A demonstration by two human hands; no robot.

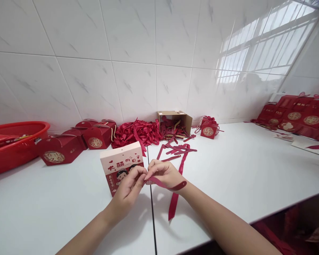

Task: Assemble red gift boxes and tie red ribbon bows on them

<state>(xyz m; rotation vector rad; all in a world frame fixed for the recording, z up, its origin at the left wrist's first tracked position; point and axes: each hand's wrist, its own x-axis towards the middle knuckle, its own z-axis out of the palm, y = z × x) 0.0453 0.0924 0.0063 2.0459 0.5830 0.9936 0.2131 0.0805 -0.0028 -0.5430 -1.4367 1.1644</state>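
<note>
"Dark red strip [159,182]: where is it, and who has it?"

"Up in the person's hands, over the dark seam that runs from the back of the white worktop [241,170] to its near edge. Left hand [130,187] and right hand [165,173] meet at the fingertips, both pinching one end of it. The rest droops along the right wrist, finishing in a rounded tail with a small hole."

"How far along does it look, from this one head view?"

"Partway with this strip, I'd judge: it is gripped, but fixed to nothing that I can see. A pink and red printed box [122,156] stands just behind the left hand, and no strip shows on its visible faces."

"What is left?"

"Plenty. Loose strips [170,158] lie behind the right hand, in front of an open brown carton [172,113] at the worktop's back edge. More fill the carton. A tangled heap of red ribbon [138,131] sits beside it, and one long ribbon [173,207] passes under the right wrist toward the near edge."

"Anything finished?"

"Perhaps. Red boxes [66,145] stand along the back edge at left, beside a red basin [18,152]. A small corded box [209,131] is right of the carton, and stacked boxes [295,111] fill the back right corner. They look made up; whether they take such strips, I can't tell."
</note>
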